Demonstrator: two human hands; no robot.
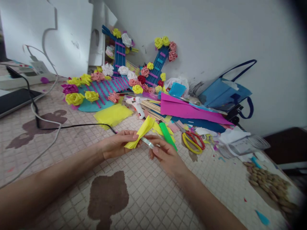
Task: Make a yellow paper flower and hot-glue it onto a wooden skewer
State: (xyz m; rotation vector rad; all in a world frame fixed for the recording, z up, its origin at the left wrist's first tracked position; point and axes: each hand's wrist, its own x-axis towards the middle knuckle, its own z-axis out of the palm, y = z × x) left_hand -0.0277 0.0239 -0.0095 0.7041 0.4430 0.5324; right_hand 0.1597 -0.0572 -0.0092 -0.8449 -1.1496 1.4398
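My left hand (124,140) pinches a folded, fan-like strip of yellow crepe paper (143,127), which stands up at a slant from the fingers. My right hand (164,153) has its fingers closed round a slim, shiny whitish stick-like piece (147,142); its exact kind is unclear. The piece's far end meets the yellow paper close to my left fingertips. Just beyond my right hand lies a bright green tube-shaped thing (167,135) with a dark end. Flat yellow crepe paper (114,115) rests past my left hand.
A white glue gun (136,105) lies beside wooden sticks (151,106) and magenta paper (189,110). Scissors (192,143) are to the right. Blue shapes with paper flowers (103,89) stand behind. A black cable (79,126) crosses at left; a blue bag (225,92) leans right.
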